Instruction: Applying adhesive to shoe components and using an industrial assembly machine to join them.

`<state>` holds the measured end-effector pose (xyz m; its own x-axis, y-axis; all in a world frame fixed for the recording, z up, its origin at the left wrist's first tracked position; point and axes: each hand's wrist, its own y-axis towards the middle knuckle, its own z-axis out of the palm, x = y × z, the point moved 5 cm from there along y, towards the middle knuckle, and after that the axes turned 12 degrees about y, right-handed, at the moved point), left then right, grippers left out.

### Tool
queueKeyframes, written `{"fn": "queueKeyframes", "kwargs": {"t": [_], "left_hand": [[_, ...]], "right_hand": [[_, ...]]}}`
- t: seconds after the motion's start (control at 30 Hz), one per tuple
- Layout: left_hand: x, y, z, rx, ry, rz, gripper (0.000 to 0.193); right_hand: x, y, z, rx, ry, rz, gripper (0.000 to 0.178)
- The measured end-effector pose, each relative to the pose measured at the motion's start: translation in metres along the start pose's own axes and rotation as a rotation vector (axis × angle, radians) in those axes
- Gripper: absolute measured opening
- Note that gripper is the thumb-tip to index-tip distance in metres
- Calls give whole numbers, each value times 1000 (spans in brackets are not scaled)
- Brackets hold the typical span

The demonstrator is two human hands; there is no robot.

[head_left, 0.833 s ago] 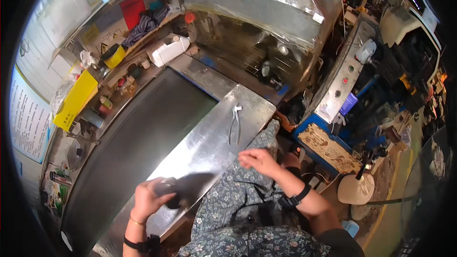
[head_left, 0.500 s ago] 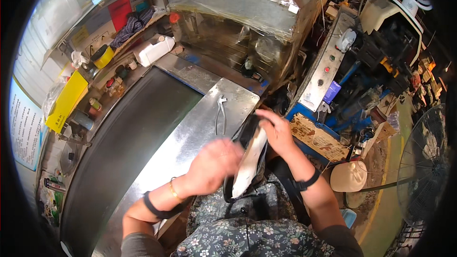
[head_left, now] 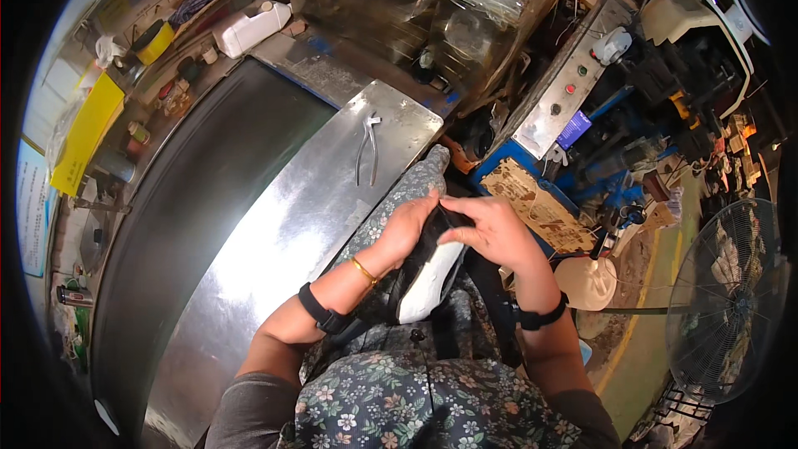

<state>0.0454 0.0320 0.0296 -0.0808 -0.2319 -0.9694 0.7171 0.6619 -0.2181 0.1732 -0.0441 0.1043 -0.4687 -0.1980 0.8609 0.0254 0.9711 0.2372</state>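
Observation:
In front of my floral apron (head_left: 416,399), a black shoe upper with a white, sole-shaped underside (head_left: 426,287) is held tilted, its white face toward me. My left hand (head_left: 406,231) is closed on the black edge at its far end. My right hand (head_left: 495,233) pinches the same end from the right, thumb lying on the white face and fingers on the black rim. Both sets of fingertips nearly meet there. Pincers (head_left: 367,150) lie on the metal tabletop (head_left: 274,216), a little beyond my left hand.
A dark conveyor belt (head_left: 199,199) runs along the left. Beyond it a shelf carries a white jug (head_left: 249,27) and a yellow sign (head_left: 87,135). To the right are a machine's control panel (head_left: 569,87), a plastic canister (head_left: 586,283) and a large floor fan (head_left: 723,299).
My left hand, blurred beside the shoe before, has moved to its far end and grips the black edge. My right hand has turned inward, its thumb now on the white face. The view has shifted.

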Motion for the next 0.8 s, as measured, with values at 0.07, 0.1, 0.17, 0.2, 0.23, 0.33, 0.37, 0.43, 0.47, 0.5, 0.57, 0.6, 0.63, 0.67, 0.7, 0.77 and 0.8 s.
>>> {"fn": "queueKeyframes", "kwargs": {"t": [0.07,0.1,0.17,0.2,0.23,0.33,0.37,0.43,0.47,0.5,0.57,0.6,0.63,0.67,0.7,0.77,0.8], "left_hand": [[17,7,-10,-10,12,-71,46],[24,10,-17,-16,9,-96,47],[42,15,-24,84,31,-226,49],[39,18,-30,54,78,-72,49],[37,18,-36,-13,145,31,49],[13,14,-39,-57,462,521,36],[12,16,-37,-42,620,492,38],[6,22,-37,-4,740,435,42],[4,25,-38,50,734,383,42],[-1,27,-41,19,698,384,41],[10,29,-45,116,321,58,43],[12,27,-49,80,180,19,44],[19,19,-51,26,170,-42,48],[31,8,-50,33,131,-131,49],[36,2,-45,52,96,-83,50],[56,-9,-43,69,80,-147,50],[61,-9,-45,54,106,-116,49]], "right_hand": [[-21,11,9,45,138,18,47],[-32,15,12,80,110,48,47],[-42,20,24,131,82,54,48],[-49,20,28,84,140,141,53],[-52,18,37,-5,140,173,55],[-53,-14,74,-364,273,203,58],[-53,-30,88,-369,293,211,51],[-73,-49,91,-385,385,335,40],[-87,-58,92,-337,454,477,35],[-99,-56,84,-329,508,482,26],[-107,-52,79,-277,746,385,28],[-111,-51,73,-322,897,361,33],[-120,-58,88,-344,1120,632,42],[-127,-65,95,-450,1325,878,51],[-129,-79,106,-504,1094,1087,68],[-121,-84,125,-287,944,1105,69],[-121,-87,125,-216,728,1130,67]]}}
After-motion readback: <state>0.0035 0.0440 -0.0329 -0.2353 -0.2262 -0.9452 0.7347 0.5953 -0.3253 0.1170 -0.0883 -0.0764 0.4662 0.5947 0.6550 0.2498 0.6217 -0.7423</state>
